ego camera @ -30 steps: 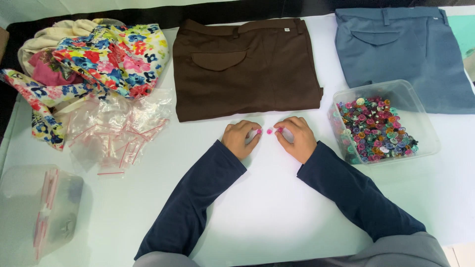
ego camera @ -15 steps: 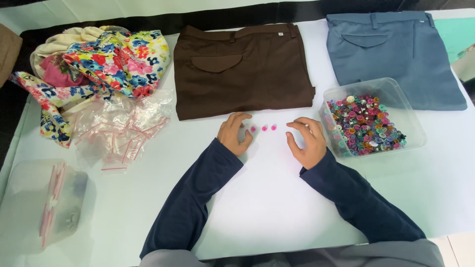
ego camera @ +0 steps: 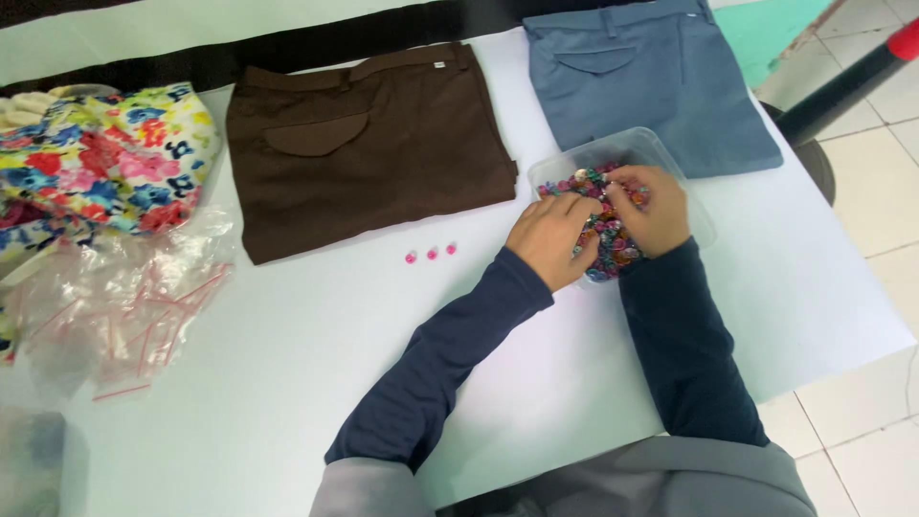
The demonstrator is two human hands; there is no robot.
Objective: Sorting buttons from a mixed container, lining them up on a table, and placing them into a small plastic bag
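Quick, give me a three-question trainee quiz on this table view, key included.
1. How many pink buttons lie in a row on the table?
2. True or false: both hands are inside the clear tub of mixed buttons.
3. Which folded trousers lie nearest the pink buttons: A brown trousers, B blue trousers?

Key: 1. Three. 2. True: the left hand and right hand both reach into it. 3. A.

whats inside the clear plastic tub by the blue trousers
The clear tub holds mixed coloured buttons. Both hands, left and right, reach in and cover most of them.
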